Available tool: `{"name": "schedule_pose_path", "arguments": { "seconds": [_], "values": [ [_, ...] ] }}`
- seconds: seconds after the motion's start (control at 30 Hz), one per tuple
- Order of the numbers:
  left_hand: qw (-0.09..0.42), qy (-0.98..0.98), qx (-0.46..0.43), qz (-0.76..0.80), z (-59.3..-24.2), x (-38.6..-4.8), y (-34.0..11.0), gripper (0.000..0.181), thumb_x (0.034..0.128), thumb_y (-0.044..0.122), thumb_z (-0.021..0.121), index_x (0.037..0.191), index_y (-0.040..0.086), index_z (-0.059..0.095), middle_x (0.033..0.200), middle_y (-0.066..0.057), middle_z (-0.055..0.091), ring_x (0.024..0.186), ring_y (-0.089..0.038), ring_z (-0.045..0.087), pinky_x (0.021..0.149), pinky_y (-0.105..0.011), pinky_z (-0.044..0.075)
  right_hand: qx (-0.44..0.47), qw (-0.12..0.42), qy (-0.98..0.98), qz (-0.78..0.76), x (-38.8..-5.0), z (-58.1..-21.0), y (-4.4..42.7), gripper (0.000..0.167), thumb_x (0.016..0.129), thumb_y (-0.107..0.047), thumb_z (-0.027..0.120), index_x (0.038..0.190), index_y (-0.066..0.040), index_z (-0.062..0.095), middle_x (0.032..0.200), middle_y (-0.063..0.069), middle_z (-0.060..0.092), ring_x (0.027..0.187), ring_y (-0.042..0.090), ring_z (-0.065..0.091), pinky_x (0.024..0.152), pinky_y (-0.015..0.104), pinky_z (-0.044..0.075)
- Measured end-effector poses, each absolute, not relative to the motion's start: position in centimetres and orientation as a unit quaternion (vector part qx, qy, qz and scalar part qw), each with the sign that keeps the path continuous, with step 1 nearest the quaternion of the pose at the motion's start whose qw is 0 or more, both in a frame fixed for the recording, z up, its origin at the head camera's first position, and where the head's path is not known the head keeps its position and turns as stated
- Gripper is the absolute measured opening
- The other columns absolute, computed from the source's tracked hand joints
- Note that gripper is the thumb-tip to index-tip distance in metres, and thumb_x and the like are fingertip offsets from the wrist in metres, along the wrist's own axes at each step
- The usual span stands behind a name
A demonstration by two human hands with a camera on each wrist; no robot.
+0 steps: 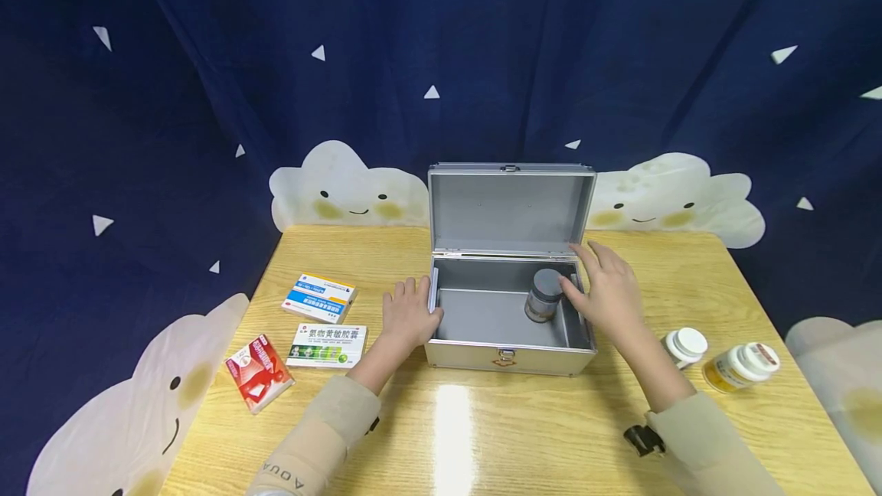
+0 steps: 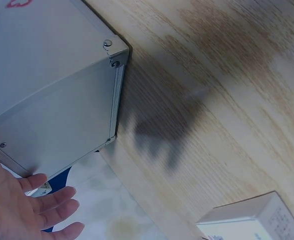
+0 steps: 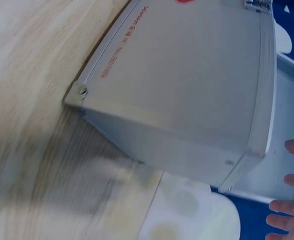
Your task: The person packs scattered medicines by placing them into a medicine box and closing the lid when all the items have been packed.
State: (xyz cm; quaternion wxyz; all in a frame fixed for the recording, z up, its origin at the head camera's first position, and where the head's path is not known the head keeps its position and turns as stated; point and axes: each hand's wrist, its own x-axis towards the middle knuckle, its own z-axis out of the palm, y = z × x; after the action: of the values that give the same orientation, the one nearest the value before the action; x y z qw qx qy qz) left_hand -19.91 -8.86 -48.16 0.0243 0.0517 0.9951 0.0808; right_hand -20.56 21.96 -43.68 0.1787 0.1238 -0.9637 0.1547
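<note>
An open silver metal case (image 1: 475, 360) stands on the table with its lid (image 1: 510, 213) raised. Inside, toward the right end, stands a small jar with a dark grey lid (image 1: 547, 283). My left hand (image 1: 408, 316) is at the case's left wall, its thumb by the rim and its fingers extended outside. In the left wrist view those fingers (image 2: 56, 205) look loosely spread beside the case. Over the case's right rim hovers my right hand (image 1: 609, 293), fingers apart, the thumb tip close to the jar; whether they touch cannot be told.
To the left lie a blue-and-white medicine box (image 1: 319, 298), a white-and-green one (image 1: 327, 345) and a red one (image 1: 259, 373). At the right are a white bottle (image 1: 685, 344) and an amber bottle with a white cap (image 1: 740, 367). A dark blue curtain (image 1: 386, 14) hangs behind the table.
</note>
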Motion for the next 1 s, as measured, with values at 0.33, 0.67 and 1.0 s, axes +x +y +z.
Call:
{"name": "schedule_pose_path", "arguments": {
  "seconds": [0.33,0.67,1.0],
  "values": [
    [0.024,0.995,0.051,0.085,-48.2,-20.0,-8.9,0.06,0.0828,0.042,0.049,0.133,0.011,0.037,0.121,-0.015,0.047,0.11,-0.031,0.042,0.087,-0.048,0.034,0.069,0.164,-0.966,0.188,-19.2,-43.4,24.9,0.056,0.087,-0.033,0.056,0.133,-0.005,0.041,0.132,0.033,0.035,0.121,0.05,0.03,0.1,0.059,0.019],
    [0.026,0.995,0.053,0.084,-48.1,-19.9,-8.7,0.06,0.0829,0.043,0.047,0.134,0.011,0.037,0.122,-0.015,0.046,0.111,-0.032,0.042,0.088,-0.048,0.034,-0.001,0.132,-0.977,0.17,-17.8,-44.0,27.8,0.063,0.09,-0.04,0.05,0.139,-0.005,0.032,0.134,0.035,0.03,0.121,0.051,0.028,0.097,0.061,0.021],
    [0.029,0.995,0.053,0.078,-48.0,-19.9,-8.8,0.061,0.0832,0.043,0.046,0.134,0.011,0.036,0.124,-0.016,0.045,0.112,-0.032,0.041,0.089,-0.049,0.033,-0.063,0.092,-0.978,0.178,-16.3,-45.4,30.8,0.067,0.091,-0.043,0.046,0.141,-0.003,0.026,0.135,0.038,0.025,0.119,0.056,0.025,0.092,0.066,0.022]
  ]
}}
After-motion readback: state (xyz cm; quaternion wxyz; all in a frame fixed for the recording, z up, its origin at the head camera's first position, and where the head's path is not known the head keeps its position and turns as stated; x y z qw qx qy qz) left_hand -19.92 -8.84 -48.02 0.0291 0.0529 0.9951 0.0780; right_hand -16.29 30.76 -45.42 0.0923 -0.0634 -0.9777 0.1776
